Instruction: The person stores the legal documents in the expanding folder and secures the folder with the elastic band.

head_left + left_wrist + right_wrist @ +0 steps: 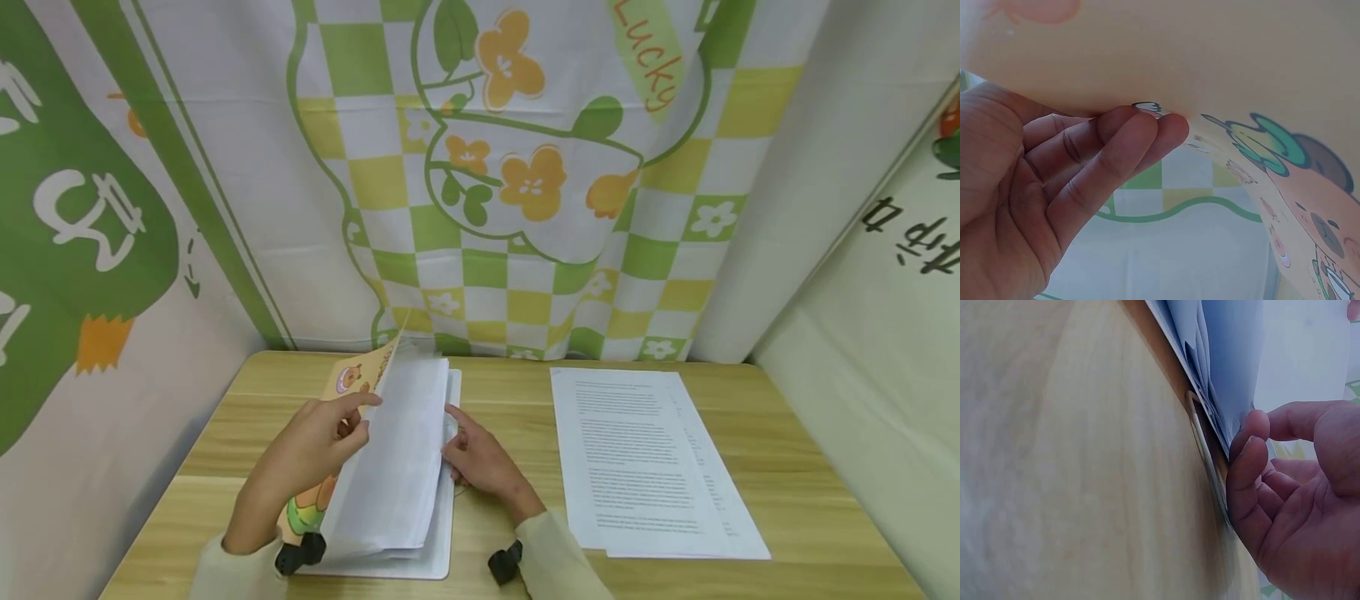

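Note:
A folder with a cartoon-printed cover lies on the left part of the table, its cover raised and leaning left. White sheets are inside it. My left hand holds the raised cover near its free edge; in the left wrist view, the cover hides part of that hand. Across from it, my right hand pinches the right edge of the sheets between thumb and index finger. In the right wrist view, a thin pale loop hangs off the folder's edge just beside those fingers.
Printed pages lie overlapping on the right side of the wooden table. Patterned cloth hangs behind the table, with further cloth walls on the left and right. A small black device sits at the right wrist.

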`<action>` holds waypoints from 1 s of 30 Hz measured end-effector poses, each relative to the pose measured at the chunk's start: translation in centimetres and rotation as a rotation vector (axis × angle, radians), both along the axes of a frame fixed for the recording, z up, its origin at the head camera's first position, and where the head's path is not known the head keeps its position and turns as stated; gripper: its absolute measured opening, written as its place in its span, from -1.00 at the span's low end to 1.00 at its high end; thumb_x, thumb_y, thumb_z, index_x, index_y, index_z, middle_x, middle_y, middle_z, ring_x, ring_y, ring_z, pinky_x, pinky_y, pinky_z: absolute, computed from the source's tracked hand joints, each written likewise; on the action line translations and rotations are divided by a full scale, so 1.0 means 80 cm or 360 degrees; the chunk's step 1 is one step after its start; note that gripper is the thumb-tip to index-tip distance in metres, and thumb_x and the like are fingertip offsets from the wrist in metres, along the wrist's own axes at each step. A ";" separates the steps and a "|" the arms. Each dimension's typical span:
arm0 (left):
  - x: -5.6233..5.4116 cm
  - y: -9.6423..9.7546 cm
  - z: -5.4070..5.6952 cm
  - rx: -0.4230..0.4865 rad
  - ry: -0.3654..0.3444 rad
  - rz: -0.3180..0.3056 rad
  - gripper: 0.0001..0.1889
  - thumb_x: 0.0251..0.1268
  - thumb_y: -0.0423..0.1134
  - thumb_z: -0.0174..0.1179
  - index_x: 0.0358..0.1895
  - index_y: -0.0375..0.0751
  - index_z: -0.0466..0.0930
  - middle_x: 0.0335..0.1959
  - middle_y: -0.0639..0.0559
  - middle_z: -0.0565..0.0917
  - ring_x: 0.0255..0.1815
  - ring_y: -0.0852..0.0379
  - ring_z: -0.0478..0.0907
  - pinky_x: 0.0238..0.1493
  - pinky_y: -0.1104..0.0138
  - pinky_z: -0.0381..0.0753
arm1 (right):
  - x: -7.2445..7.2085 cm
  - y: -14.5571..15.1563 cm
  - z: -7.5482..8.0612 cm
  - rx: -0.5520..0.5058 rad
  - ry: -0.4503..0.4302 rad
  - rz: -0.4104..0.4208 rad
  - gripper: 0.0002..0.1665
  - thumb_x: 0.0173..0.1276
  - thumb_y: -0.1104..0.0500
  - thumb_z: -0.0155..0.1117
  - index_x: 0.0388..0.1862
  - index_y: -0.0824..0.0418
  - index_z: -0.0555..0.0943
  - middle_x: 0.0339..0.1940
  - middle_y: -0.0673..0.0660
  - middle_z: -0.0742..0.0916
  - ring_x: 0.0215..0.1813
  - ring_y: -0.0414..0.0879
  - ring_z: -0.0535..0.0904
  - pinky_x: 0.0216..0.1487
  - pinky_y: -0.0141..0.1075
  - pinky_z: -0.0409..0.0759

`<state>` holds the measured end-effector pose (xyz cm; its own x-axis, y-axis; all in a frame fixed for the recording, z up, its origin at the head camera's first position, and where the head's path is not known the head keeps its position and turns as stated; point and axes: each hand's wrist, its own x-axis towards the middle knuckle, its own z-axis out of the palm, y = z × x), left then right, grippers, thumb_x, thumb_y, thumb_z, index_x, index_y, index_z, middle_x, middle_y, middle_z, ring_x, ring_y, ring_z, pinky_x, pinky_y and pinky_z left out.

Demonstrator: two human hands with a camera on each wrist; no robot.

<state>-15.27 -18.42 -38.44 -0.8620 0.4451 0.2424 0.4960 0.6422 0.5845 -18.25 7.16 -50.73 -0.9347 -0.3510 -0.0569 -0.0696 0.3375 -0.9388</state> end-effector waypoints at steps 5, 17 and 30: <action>0.000 0.000 0.000 0.0016 0.0001 0.0000 -0.68 0.38 -0.48 0.19 0.16 -0.35 0.65 -0.57 0.30 0.49 -0.67 0.36 0.34 -0.63 0.37 0.43 | 0.000 -0.003 0.002 -0.0023 -0.0009 0.0005 -0.19 0.48 0.33 0.16 0.66 0.17 0.18 -0.45 0.12 0.66 -0.55 -0.16 0.54 -0.53 -0.33 0.55; 0.000 0.000 0.000 0.0016 0.0005 -0.0003 -0.68 0.37 -0.49 0.19 0.16 -0.36 0.65 -0.57 0.29 0.49 -0.67 0.36 0.33 -0.63 0.38 0.43 | 0.002 -0.005 0.004 -0.0026 -0.0032 0.0004 -0.19 0.45 0.35 0.23 0.63 0.14 0.25 -0.45 0.17 0.65 -0.58 -0.16 0.48 -0.55 -0.34 0.49; 0.000 -0.004 -0.003 0.0021 0.0015 0.0000 -0.68 0.38 -0.47 0.19 0.16 -0.38 0.65 -0.55 0.30 0.51 -0.63 0.36 0.36 -0.60 0.37 0.44 | 0.001 0.008 -0.001 -0.0079 -0.0059 -0.0012 -0.28 0.51 0.29 0.20 0.60 0.21 0.28 -0.37 0.12 0.70 -0.51 -0.10 0.53 -0.46 -0.28 0.56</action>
